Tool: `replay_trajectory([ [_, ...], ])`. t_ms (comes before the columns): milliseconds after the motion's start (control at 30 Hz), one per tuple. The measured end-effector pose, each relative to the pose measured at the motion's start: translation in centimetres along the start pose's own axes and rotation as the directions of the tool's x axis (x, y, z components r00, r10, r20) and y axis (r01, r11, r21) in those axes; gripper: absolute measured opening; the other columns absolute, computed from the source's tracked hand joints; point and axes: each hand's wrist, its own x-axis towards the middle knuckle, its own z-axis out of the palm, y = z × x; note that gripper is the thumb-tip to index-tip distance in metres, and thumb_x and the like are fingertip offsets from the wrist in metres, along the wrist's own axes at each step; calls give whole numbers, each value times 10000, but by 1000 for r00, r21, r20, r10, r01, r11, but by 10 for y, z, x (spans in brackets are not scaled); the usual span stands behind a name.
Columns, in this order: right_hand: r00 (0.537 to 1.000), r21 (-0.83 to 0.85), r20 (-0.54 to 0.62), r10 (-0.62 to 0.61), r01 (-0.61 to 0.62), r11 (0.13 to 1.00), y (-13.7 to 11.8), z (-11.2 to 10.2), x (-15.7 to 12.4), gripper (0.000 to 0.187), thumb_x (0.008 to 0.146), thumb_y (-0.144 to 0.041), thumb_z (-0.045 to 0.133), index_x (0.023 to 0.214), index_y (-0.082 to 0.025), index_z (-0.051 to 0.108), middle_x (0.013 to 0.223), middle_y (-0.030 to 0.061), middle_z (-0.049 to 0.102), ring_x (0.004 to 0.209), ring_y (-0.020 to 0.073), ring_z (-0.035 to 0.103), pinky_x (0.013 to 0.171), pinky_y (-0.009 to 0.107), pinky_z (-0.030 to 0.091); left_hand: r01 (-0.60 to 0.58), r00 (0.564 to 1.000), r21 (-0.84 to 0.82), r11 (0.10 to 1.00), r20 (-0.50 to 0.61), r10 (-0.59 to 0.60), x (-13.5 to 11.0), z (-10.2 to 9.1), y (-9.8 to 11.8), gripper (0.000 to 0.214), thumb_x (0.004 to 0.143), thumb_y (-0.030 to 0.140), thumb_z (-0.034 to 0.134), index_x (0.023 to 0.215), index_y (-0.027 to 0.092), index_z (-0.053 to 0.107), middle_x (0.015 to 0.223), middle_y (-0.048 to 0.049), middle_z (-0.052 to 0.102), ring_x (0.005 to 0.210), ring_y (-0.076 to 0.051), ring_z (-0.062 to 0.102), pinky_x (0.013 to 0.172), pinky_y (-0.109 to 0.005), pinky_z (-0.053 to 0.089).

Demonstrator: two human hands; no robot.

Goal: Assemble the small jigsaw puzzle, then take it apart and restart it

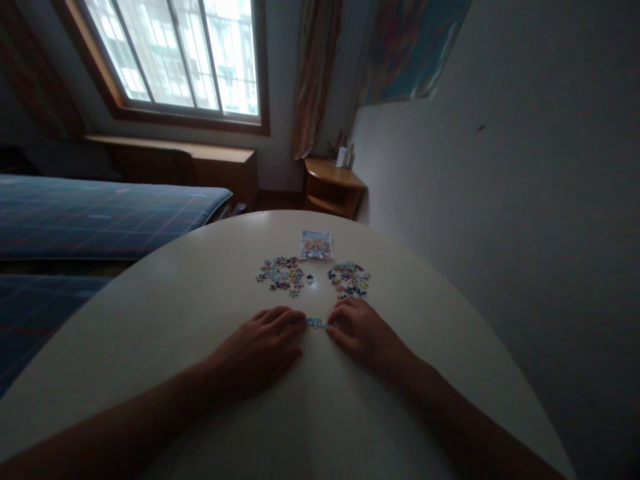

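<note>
Both my hands rest on a round white table (200,320). My left hand (263,340) lies palm down with fingertips touching the left end of a small blue strip of joined puzzle pieces (316,323). My right hand (360,327) has its fingers curled and pinches the strip's right end. Beyond the hands lie two heaps of loose puzzle pieces, one on the left (281,273) and one on the right (349,279), with a single piece (310,278) between them. A small picture card (316,244) lies behind them.
A bed with a blue plaid cover (100,210) stands to the left. A wooden corner shelf (333,187) and a window (175,53) are at the back. A grey wall (500,167) runs along the table's right side.
</note>
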Motion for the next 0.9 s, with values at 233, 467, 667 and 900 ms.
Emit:
replay_trajectory([
  [233, 999, -17, 9, 48, -48, 999, -5, -1, -1, 53, 848, -200, 697, 899, -201, 683, 928, 46, 695, 915, 213, 614, 838, 359, 445, -17, 1000, 5, 1000, 10, 17, 1, -3, 2, 359, 981, 238, 513, 1334, 185, 486, 1340, -87, 571, 1217, -256, 521, 1040, -454, 471],
  [467, 999, -29, -36, 18, -19, 999, -4, 2, 0, 75, 844, -175, 695, 905, -215, 713, 935, 37, 716, 921, 207, 630, 842, 348, 453, -33, 999, 9, 999, -13, 33, 1, -1, 0, 334, 976, 229, 502, 1308, 193, 511, 1316, -88, 586, 1204, -254, 539, 1021, -449, 484],
  [667, 999, -45, -34, -31, 30, 999, -5, 2, 0, 96, 858, -170, 676, 921, -209, 738, 937, 49, 719, 909, 207, 642, 844, 352, 470, -52, 998, 9, 999, -21, 53, 0, 2, -2, 338, 985, 237, 482, 1318, 183, 503, 1328, -97, 580, 1213, -258, 533, 1026, -455, 479],
  [900, 999, -110, -29, -44, 40, 993, -6, -3, -2, 193, 832, -209, 698, 1023, -202, 725, 995, 69, 727, 976, 233, 655, 886, 390, 475, -53, 998, 17, 998, -20, 54, 1, 0, -1, 335, 973, 224, 510, 1305, 182, 507, 1315, -93, 585, 1201, -262, 541, 1005, -455, 494],
])
